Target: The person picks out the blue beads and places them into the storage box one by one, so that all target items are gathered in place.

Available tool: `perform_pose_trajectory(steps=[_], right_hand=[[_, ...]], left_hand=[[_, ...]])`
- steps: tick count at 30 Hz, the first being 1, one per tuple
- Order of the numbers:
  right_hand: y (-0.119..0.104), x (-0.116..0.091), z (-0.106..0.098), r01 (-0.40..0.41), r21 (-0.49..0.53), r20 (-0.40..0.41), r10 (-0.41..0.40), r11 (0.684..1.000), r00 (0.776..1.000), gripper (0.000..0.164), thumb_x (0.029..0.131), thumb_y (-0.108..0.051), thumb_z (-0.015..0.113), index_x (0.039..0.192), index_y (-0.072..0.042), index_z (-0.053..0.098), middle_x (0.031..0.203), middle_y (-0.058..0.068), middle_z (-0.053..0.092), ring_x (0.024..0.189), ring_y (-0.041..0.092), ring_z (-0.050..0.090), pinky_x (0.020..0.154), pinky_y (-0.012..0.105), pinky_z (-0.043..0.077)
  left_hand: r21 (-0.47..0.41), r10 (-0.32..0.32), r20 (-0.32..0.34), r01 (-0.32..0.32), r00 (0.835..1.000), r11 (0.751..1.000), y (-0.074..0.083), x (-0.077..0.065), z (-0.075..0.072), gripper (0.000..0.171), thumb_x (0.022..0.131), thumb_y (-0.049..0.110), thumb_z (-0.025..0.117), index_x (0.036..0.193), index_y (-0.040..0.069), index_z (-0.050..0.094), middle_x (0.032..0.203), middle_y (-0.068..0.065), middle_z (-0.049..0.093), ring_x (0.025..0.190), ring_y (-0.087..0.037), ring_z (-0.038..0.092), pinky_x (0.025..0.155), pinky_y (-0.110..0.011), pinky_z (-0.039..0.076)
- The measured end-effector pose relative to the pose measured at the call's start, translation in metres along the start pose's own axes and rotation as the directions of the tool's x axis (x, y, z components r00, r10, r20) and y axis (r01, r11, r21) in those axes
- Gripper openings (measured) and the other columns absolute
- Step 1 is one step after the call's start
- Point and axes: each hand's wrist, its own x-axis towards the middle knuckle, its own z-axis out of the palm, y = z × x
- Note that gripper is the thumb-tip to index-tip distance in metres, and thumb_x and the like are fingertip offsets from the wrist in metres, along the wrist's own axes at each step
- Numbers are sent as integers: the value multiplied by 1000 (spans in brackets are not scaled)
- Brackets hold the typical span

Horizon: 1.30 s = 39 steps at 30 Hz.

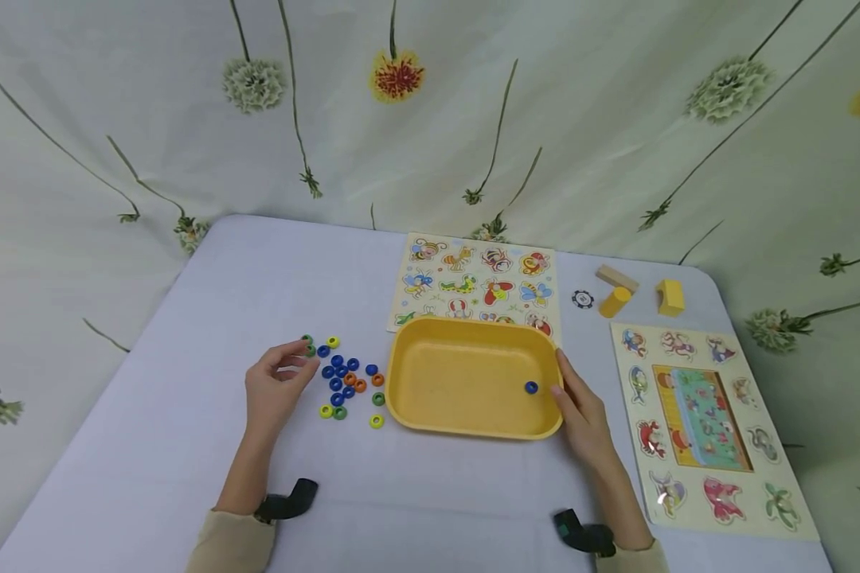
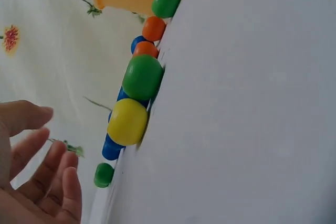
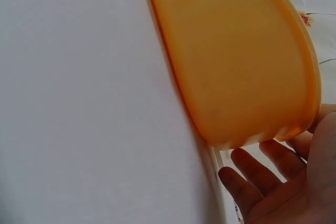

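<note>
My left hand [image 1: 275,382] hovers at the left side of a loose group of beads, its fingers bent and nothing between thumb and fingertips in the left wrist view. Close by its fingertips lie green beads [image 1: 310,351] and a blue bead [image 1: 323,351]. More blue, orange, yellow and green beads spread to the right, among them a yellow bead [image 2: 127,121]. A yellow plastic tray [image 1: 466,426] stands right of them, holding one blue bead [image 1: 531,387]. My right hand [image 1: 584,414] grips the tray's right end, thumb over the rim and fingers along the outer wall.
Behind the tray lies an insect puzzle board [image 1: 437,270], partly covered by it. A sea-animal puzzle board [image 1: 688,497] lies at the right. Near the back right are a round black-and-white token [image 1: 583,299], a yellow cylinder [image 1: 615,302], a wooden block [image 1: 618,278] and a yellow block [image 1: 670,298].
</note>
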Motion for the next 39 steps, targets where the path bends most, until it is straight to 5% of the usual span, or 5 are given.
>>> perform_pose_trajectory(steps=[10,24,30,34,39], right_hand=[[-5,-2,0,3,-14,-8,-3,1000,1000,47,93,-9,42,138,-12,31,142,3,32,130,21,29,96,4,21],[-5,-2,0,7,-6,-5,-7,1000,1000,47,93,-10,41,138,-12,31,142,4,32,130,21,28,96,4,21],[-4,-3,1,-2,-12,10,2,1000,1000,47,93,-11,41,139,-13,29,143,4,31,131,21,28,97,5,20],[-5,-3,0,-11,-25,13,11,1000,1000,47,93,-12,41,139,-14,29,143,4,31,131,20,28,97,6,20],[-5,-2,-1,1,-33,7,0,999,1000,47,93,-12,41,139,-13,29,142,4,31,131,21,28,98,6,20]], left_hand=[[218,-109,109,83,988,972,19,-11,4,31,76,23,69,104,12,63,93,-4,62,78,-5,51,64,-7,39],[339,-76,152,20,985,941,21,-13,6,23,77,16,67,100,13,66,93,-1,60,80,-12,52,65,-8,39],[164,3,43,-10,999,986,21,-12,7,23,76,16,69,98,11,66,86,-1,61,74,-6,54,62,-7,42],[4,94,35,-94,995,996,53,-7,15,24,76,15,69,98,7,66,86,-3,62,73,-4,55,63,-9,44],[-100,145,245,-124,959,987,116,-4,54,23,76,11,68,98,8,64,90,-4,61,77,-11,56,66,-17,48]])
